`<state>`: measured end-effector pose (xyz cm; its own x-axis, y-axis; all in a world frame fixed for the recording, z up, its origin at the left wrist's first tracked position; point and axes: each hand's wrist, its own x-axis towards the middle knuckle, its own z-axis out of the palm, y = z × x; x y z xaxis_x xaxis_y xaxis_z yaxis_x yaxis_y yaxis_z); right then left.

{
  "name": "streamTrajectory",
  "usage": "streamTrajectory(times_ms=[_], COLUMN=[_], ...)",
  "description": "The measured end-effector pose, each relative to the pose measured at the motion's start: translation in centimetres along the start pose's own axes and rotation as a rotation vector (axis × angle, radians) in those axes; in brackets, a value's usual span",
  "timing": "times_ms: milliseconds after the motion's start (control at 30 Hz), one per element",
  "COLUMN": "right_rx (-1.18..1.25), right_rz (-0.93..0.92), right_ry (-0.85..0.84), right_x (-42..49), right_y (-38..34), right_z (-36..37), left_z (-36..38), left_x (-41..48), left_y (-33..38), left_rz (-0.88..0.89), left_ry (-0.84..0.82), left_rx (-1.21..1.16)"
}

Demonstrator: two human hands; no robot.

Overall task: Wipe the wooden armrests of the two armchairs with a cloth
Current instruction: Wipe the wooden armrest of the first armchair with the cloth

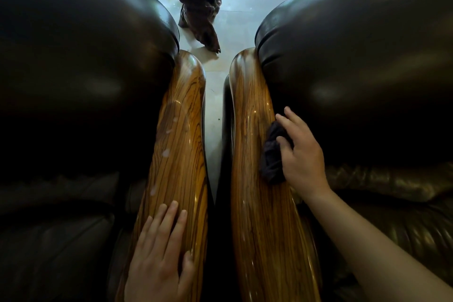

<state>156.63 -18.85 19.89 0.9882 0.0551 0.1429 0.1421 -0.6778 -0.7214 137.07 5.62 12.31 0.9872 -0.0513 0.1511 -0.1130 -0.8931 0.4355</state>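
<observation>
While the cloth is working: the right hand is pressing a dark bunched cloth against the right armrest, fingers spread over it rather than curled tight around it.
Left hand: the left hand is lying open and flat, holding nothing, on the near end of the left armrest.
Slip risk: the cloth is sitting on the edge nearest the leather cushion; I judge it could be sliding off the glossy curved wood into the seam beside the hand.
Missed spots: pale smears are showing on the left armrest, just beyond the left fingertips; they are likely to be staying if wiping stops at one arm.
Gap: the two armrests are running close together between the hands, with a narrow strip of floor below, where a dropped cloth would be falling.
Beyond the hands: a dark gnarled wooden carving is standing on the floor, well apart.
Obstruction: nothing is blocking either armrest.
</observation>
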Motion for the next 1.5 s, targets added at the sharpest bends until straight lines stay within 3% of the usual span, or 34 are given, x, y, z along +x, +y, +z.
streamTrajectory(times_ms=[67, 133, 200, 500, 667, 800, 967, 1067, 1167, 1300, 1367, 1500], right_rx=[-0.030, -0.264, -0.386, -0.417, -0.361, -0.474, -0.514, -0.478, -0.412, -0.519, -0.553, -0.488], right_rz=[-0.021, -0.087, -0.136, -0.120, -0.411, -0.631, -0.234, -0.191, -0.350, -0.729, -0.663, -0.170], right_ry=[-0.168, -0.316, -0.308, -0.139, -0.401, -0.555, -0.332, -0.272, -0.338, -0.620, -0.599, -0.334], right_x=[-1.4, -3.2, -3.6, 5.2, -2.0, -4.0, 3.1, 2.5, -3.4, -7.7, -4.8, 4.0], right_y=[-0.3, -0.1, 0.8, 0.1, 1.1, 3.5, 1.8, 0.4, 0.9, 3.9, 4.3, 2.2], right_z=[0.1, 1.0, 1.6, 5.0, 1.5, -1.2, 1.5, 3.3, 1.8, -2.2, -2.4, 1.4], left_z=[0.0, 0.0, 0.0, -0.1, -0.3, -0.3, -0.7, -0.8, -0.9, -0.7, -0.7, -0.5], left_x=[0.0, 0.0, 0.0, 0.0, -0.1, -0.3, -0.3, -0.3, -0.3, -0.3, -0.3, -0.2], left_y=[0.0, 0.0, 0.0, 0.1, 0.2, 0.3, 0.9, 1.0, 1.1, 1.0, 1.0, 0.9], left_rz=[-0.004, -0.009, -0.009, -0.008, -0.020, -0.034, -0.075, -0.086, -0.090, -0.090, -0.084, -0.055], left_ry=[0.004, 0.003, 0.001, -0.004, -0.014, -0.031, -0.073, -0.091, -0.100, -0.096, -0.086, -0.058], left_rx=[-0.002, 0.000, 0.003, 0.011, -0.006, 0.006, 0.033, 0.034, 0.030, 0.028, 0.030, 0.026])
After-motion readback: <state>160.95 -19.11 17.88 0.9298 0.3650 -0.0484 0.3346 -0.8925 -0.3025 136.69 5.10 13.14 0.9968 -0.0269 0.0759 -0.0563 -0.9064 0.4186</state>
